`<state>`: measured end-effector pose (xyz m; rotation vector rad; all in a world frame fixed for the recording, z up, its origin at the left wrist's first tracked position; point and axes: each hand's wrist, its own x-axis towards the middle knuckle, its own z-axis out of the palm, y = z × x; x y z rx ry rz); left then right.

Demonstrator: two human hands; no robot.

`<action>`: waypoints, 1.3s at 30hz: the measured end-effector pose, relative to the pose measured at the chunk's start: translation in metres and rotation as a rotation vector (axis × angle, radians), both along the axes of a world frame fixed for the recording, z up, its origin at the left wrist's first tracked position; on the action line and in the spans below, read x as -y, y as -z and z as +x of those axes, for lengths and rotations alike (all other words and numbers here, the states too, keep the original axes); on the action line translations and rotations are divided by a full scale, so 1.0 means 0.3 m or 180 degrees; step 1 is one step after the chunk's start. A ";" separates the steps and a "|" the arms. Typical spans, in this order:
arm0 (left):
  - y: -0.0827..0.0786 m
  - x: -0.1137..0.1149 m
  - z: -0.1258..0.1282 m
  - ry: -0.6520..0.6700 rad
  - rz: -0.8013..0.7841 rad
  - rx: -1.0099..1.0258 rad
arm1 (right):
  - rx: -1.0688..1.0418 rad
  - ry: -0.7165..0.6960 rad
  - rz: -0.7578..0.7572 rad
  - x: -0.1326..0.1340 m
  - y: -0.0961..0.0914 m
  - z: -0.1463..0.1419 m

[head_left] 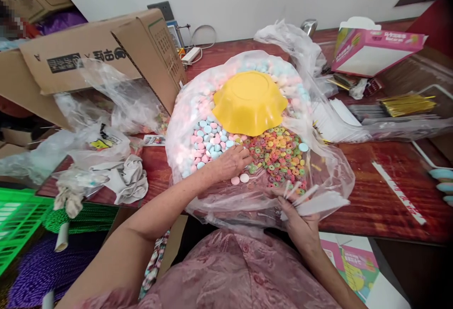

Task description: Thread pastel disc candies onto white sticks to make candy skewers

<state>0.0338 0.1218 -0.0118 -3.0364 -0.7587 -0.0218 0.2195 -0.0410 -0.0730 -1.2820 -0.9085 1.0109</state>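
Note:
My left hand (pixel 234 162) reaches down where pink and blue button-shaped candies (pixel 208 141) meet a heap of multicoloured ring-shaped candies (pixel 279 153). Its fingers are bent together, and whatever they pinch is hidden beneath them. At the near right edge of the clear plastic bag (pixel 212 200), my right hand (pixel 300 221) is closed around several thin white strips (pixel 318 203) that fan out past the fingers. A yellow wavy-rimmed bowl (pixel 251 101) lies upside down on the candies. Two loose pale candies (pixel 239 179) rest just below my left hand.
Cardboard boxes (pixel 88 59) and crumpled plastic bags (pixel 99 148) crowd the left. To the right are a pink printed carton (pixel 375 49), gold twist ties (pixel 406 104) and a white strip (pixel 398 192) on the red table (pixel 368 214). A green crate (pixel 21 224) stands lower left.

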 end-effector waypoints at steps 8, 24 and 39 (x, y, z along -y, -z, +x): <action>0.013 -0.050 0.033 -0.0196 -0.0116 -0.0151 | 0.0251 -0.0277 0.0364 -0.030 0.006 -0.034; -0.063 0.210 0.011 -0.2061 -0.4226 0.5655 | 0.1173 -0.0930 -0.0185 -0.067 -0.070 -0.012; 0.019 0.228 -0.027 -0.1510 -0.1592 0.4967 | 0.1663 -0.1196 -0.0364 -0.056 -0.091 -0.012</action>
